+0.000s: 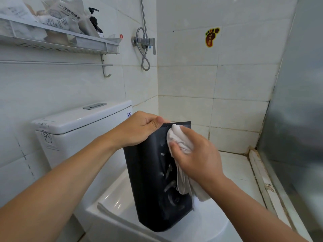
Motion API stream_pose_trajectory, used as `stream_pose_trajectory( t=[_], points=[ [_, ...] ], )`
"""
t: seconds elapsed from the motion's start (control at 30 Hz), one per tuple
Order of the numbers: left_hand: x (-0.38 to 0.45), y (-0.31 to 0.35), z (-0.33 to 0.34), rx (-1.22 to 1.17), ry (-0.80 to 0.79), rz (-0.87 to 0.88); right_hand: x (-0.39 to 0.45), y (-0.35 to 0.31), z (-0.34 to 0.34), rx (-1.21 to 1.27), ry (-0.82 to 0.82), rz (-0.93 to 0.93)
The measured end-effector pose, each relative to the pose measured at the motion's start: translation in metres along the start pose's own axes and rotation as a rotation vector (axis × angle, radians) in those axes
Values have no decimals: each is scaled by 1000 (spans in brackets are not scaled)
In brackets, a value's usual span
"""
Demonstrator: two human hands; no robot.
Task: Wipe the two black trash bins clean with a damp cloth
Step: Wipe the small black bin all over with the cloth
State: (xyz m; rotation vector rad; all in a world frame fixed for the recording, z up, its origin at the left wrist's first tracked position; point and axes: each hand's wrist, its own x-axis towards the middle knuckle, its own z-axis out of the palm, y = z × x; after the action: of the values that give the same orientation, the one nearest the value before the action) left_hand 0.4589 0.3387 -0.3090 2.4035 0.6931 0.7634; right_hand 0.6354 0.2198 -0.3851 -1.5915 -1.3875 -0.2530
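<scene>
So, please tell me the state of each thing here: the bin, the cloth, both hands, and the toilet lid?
Black bin: held upright over the toilet, wet streaks on its side.
Cloth: bunched, pressed on the bin, tail hanging.
Left hand: gripping the bin's top edge.
Right hand: closed on the cloth.
Toilet lid: shut.

**Both hands up, arms reaching in from below**

The left hand (139, 129) is closed in a pinching grip, thumb lying along the top and fingers curled under, knuckles facing the camera. Its bare forearm runs up from the lower left, wrist nearly straight. The right hand (195, 154) sits just beside it and slightly lower, back of the hand showing, fingers bunched in a closed grip. Its forearm rises from the lower right, wrist bent slightly inward.
</scene>
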Motion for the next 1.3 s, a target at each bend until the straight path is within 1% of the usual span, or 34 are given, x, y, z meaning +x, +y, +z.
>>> stream_pose_trajectory(
  t=[0.03,0.1,0.13,0.17,0.27,0.3,0.37,0.43,0.47,0.5,0.57,0.6,0.67,0.77,0.83,0.9,0.93,0.97,1.07,1.1,1.2,1.23,1.3],
  points=[
    [1,1,0,7,-5,1,-3,-4,-1,-6,4,-39],
    [0,0,1,0,-15,9,-14,-12,-2,16,-63,-145],
    [0,-1,1,-2,-18,10,-15,-12,-2,33,-93,-168],
    [-1,-1,1,0,-18,8,-12,-9,-2,34,-102,-150],
    [-2,0,1,21,-3,-8,7,1,-3,-4,-50,27],
    [-2,1,1,14,-1,-11,8,3,-3,-14,-26,40],
    [-1,1,2,7,0,-10,-3,-3,-2,-18,-4,-55],
    [-1,1,2,7,0,-7,-17,-9,0,18,-67,-165],
    [-1,0,2,6,3,-3,-19,-8,0,23,-76,-175],
    [-1,0,3,1,7,2,-16,-7,0,20,-64,-136],
    [0,0,3,2,16,13,-5,-3,1,4,-18,-1],
    [1,0,3,14,14,16,-2,-1,3,-7,-2,30],
    [1,-1,2,48,2,13,-8,-4,4,-9,18,-15],
    [-2,-4,-1,71,4,-11,-20,-7,4,8,-72,-120],
    [-2,-5,0,69,31,-13,-15,-2,3,-16,-83,-83],
    [1,-5,4,70,60,-6,-8,0,4,-21,-22,-15],
    [2,-5,6,68,63,-6,-10,-1,5,-20,5,-16],
    [3,-5,7,61,61,-6,-14,-5,6,-22,10,-49],
    [0,-8,7,45,51,-10,-27,-9,5,26,-82,-170],
    [-2,-9,7,33,53,-10,-24,-7,4,25,-99,-159],
    [-2,-7,8,24,65,-1,-6,3,2,-7,-60,12],
    [-2,-5,9,29,68,-2,-6,3,2,-11,-36,27],
    [-2,-4,9,31,60,-17,-14,-5,3,-6,-11,-60]
  ],
)
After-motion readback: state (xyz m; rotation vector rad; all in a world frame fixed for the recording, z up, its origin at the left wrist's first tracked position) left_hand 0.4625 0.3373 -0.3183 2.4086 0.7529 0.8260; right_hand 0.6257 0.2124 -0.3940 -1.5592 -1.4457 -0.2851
